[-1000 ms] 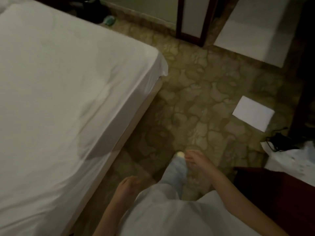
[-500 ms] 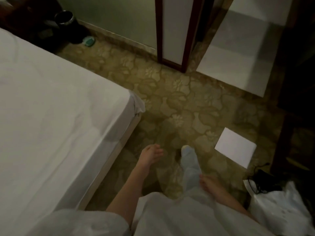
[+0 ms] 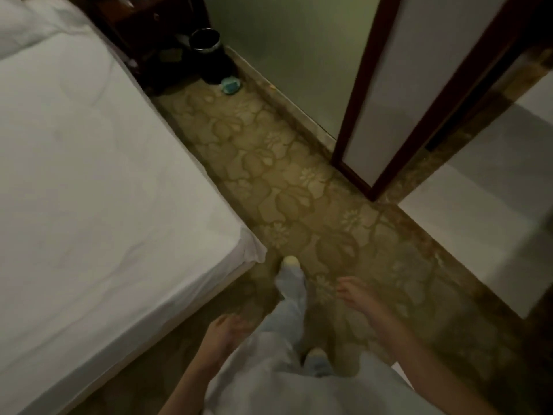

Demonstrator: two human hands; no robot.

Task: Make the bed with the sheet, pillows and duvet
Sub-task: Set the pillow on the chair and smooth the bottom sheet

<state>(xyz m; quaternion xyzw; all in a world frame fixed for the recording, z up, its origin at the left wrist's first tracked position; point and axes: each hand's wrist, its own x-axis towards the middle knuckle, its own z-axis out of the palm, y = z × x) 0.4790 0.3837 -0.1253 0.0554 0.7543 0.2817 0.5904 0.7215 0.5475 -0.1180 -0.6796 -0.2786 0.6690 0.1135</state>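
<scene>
One bed [image 3: 89, 190], one sheet [image 3: 104, 145] covering it, lying at left.
Its long axis is running from lower left toward the upper left; left hand [image 3: 223, 333] and right hand [image 3: 357, 298] are hanging loose, fingers released, holding nothing.

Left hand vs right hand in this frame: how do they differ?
The left hand hangs low near the bed's edge; the right hand reaches further forward over the carpet. The left hand's fingers look loosely curled; the right hand's look straighter. Both are empty and touch nothing.
</scene>
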